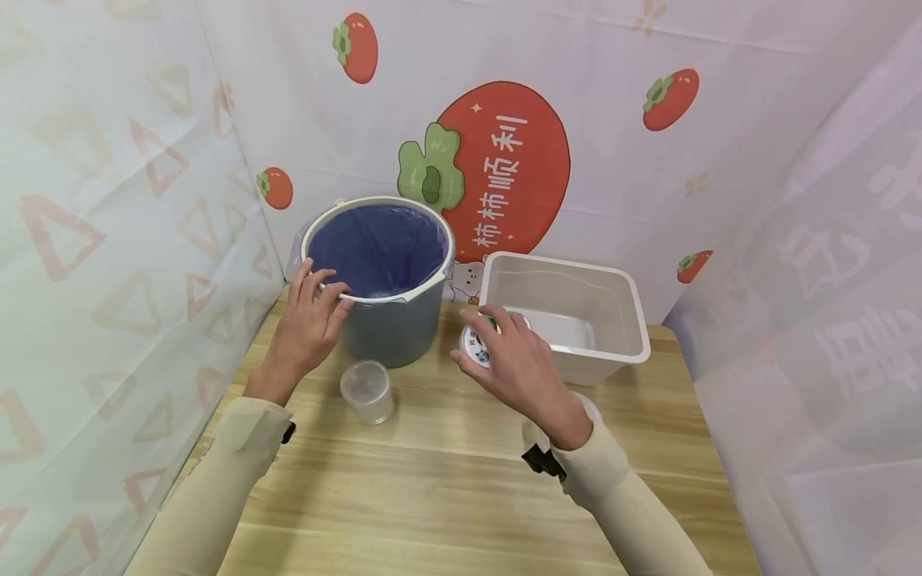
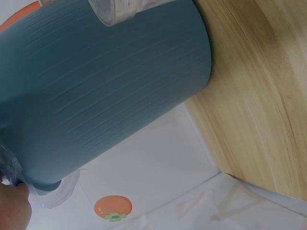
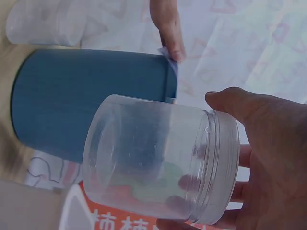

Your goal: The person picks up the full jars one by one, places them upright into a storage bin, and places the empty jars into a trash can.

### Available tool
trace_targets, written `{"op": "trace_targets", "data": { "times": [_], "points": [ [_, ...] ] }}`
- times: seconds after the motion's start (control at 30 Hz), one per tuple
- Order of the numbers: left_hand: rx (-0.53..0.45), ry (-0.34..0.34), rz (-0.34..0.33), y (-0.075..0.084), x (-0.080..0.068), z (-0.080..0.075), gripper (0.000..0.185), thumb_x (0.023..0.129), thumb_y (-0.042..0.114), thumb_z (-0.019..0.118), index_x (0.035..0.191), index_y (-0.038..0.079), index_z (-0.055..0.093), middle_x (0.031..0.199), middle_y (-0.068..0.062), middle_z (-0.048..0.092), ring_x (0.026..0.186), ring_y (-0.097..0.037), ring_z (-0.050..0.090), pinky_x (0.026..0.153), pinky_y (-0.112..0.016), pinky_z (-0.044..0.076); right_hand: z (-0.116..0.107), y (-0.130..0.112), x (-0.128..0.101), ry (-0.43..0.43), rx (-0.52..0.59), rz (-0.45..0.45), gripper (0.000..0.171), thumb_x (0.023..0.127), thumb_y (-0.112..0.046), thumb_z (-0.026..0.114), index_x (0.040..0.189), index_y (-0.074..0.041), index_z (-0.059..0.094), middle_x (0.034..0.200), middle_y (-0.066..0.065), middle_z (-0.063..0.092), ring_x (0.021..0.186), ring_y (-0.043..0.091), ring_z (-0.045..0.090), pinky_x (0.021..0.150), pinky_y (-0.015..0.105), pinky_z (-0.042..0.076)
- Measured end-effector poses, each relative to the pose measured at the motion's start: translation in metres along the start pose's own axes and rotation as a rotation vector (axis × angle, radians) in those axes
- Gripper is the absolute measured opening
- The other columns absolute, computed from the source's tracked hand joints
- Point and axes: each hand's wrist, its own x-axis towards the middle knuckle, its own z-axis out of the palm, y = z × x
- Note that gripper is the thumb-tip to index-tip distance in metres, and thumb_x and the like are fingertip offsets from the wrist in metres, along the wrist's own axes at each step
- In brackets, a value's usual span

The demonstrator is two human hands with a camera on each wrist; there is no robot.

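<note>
My right hand [image 1: 515, 364] grips a clear plastic jar [image 3: 144, 153] by its lid, with the thumb on one side and the fingers on the other. Printing shows on the top of the jar lid [image 1: 475, 349] in the head view. The jar hangs between a blue-grey bin [image 1: 396, 332] and a pale plastic tub [image 1: 605, 352]. On the bin's near left rim, my left hand [image 1: 302, 332] holds the edge, its fingers hooked over the top. A thin clear liner bag [image 1: 378, 240] lines the bin and folds out over the rim.
Another clear jar [image 1: 369, 396] stands on the wooden table [image 1: 432, 496] in front of the bin. Under my right wrist, one more clear container [image 1: 589, 406] is mostly hidden. Printed white cloth walls [image 1: 612, 200] enclose the table at the back and both sides.
</note>
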Motion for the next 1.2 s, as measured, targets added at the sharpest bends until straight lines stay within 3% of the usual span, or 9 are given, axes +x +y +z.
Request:
{"op": "trace_targets", "data": {
  "times": [0.53,0.77,0.97,1.2],
  "points": [
    [0.009,-0.015,-0.009,0.002,0.0,0.0,0.052,0.118,0.049,0.037,0.121,0.005,0.065,0.15,-0.028,0.052,0.16,-0.052,0.026,0.132,-0.064,0.028,-0.035,-0.02,0.037,0.1,0.065,-0.029,0.062,0.102,-0.053,0.072,0.156,-0.026,0.059,0.156,0.01,0.058,0.132,0.035,0.064,0.074,0.05,0.065],
    [0.008,0.011,0.008,0.002,0.0,0.0,0.053,0.119,0.048,0.037,0.12,0.004,0.065,0.148,-0.029,0.052,0.159,-0.054,0.027,0.133,-0.063,0.026,-0.049,-0.037,0.052,0.105,0.067,-0.037,0.063,0.103,-0.054,0.069,0.158,-0.026,0.057,0.155,0.01,0.058,0.132,0.032,0.061,0.078,0.049,0.064],
    [0.012,0.031,0.023,0.002,0.0,-0.001,0.053,0.119,0.047,0.038,0.119,0.002,0.065,0.146,-0.031,0.053,0.158,-0.055,0.029,0.134,-0.062,0.026,-0.056,-0.05,0.075,0.137,0.063,-0.051,0.065,0.103,-0.054,0.069,0.159,-0.024,0.056,0.157,0.01,0.057,0.137,0.031,0.059,0.089,0.048,0.065],
    [0.023,0.033,0.036,0.001,0.0,0.0,0.057,0.118,0.05,0.035,0.12,0.002,0.065,0.146,-0.03,0.053,0.157,-0.055,0.03,0.133,-0.062,0.026,-0.059,-0.062,0.099,0.148,0.056,-0.046,0.066,0.104,-0.056,0.068,0.161,-0.026,0.053,0.16,0.008,0.053,0.132,0.03,0.061,0.087,0.044,0.064]
  ]
}}
